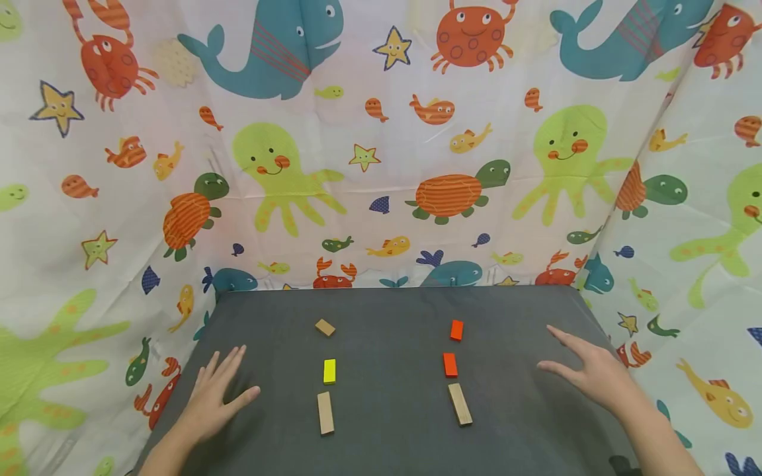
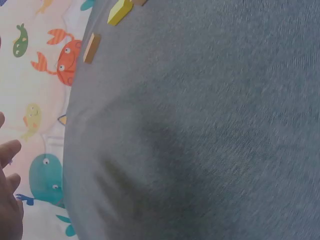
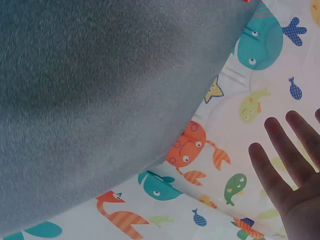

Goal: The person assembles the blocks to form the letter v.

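My left hand (image 1: 211,396) hovers over the left side of the dark grey table (image 1: 393,436), fingers spread and holding nothing. Over the right side is my right hand (image 1: 595,373), its fingers straight and also holding nothing. Nearest the left hand, a column of blocks lies flat: a small tan wooden block (image 1: 325,328), a yellow block (image 1: 330,371) and a longer wooden block (image 1: 325,413). Toward the right hand lie a red block (image 1: 456,330), a second red block (image 1: 450,365) and another long wooden block (image 1: 460,404). Neither hand touches any block.
A white curtain (image 1: 381,218) printed with sea animals hangs behind the table and along both sides. The table's back edge meets it. In the left wrist view, the yellow block (image 2: 119,12) and a wooden block (image 2: 92,48) show near the top.
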A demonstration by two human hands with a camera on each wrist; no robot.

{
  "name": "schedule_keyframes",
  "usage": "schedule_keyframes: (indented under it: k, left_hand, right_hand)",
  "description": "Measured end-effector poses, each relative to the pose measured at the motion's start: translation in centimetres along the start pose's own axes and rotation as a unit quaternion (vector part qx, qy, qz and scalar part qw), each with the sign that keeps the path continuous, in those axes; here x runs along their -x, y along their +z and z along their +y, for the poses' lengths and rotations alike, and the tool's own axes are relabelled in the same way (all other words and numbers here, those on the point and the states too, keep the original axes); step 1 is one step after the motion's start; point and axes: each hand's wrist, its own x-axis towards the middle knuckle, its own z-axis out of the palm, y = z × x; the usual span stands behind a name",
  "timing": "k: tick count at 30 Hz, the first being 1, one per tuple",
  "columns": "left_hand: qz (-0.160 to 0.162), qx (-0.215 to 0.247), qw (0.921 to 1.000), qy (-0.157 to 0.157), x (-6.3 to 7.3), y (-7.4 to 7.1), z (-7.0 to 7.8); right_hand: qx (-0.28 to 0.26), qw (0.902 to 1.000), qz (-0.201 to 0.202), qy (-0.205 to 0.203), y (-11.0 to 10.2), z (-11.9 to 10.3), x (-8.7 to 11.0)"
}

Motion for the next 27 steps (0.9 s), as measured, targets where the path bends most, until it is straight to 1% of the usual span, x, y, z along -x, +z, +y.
schedule_keyframes:
  k: [5, 8, 11, 13, 18, 23, 27]
  left_hand:
    - [0.01, 0.026, 0.9996, 0.011, 0.0, 0.9, -0.2]
    - [0.01, 0.041, 0.9991, 0.008, 0.0, 1.2, -0.2]
    - [0.006, 0.06, 0.9982, -0.002, -0.1, 1.4, -0.2]
    - [0.003, 0.073, 0.9972, -0.017, -0.2, 1.6, -0.2]
    - [0.003, 0.087, 0.9949, -0.051, 0.1, 2.4, 0.0]
    - [0.014, 0.098, 0.9931, -0.063, 0.6, 3.0, 0.3]
    - [0.01, 0.118, 0.9905, -0.07, 1.1, 3.6, 0.4]
  right_hand:
    - [-0.018, 0.9998, 0.009, 0.007, 0.8, 0.3, 0.2]
    - [-0.03, 0.9994, 0.016, 0.012, 1.4, 0.4, 0.4]
    - [-0.046, 0.9985, 0.028, 0.009, 1.7, 0.3, 0.4]
    - [-0.053, 0.9981, 0.027, 0.012, 1.9, 0.2, 0.3]
    - [-0.065, 0.9974, 0.013, 0.03, 2.4, -0.3, 0.2]
    - [-0.077, 0.9964, 0.01, 0.035, 3.0, -0.5, 0.2]
    - [-0.084, 0.9956, 0.005, 0.041, 3.5, -0.8, 0.3]
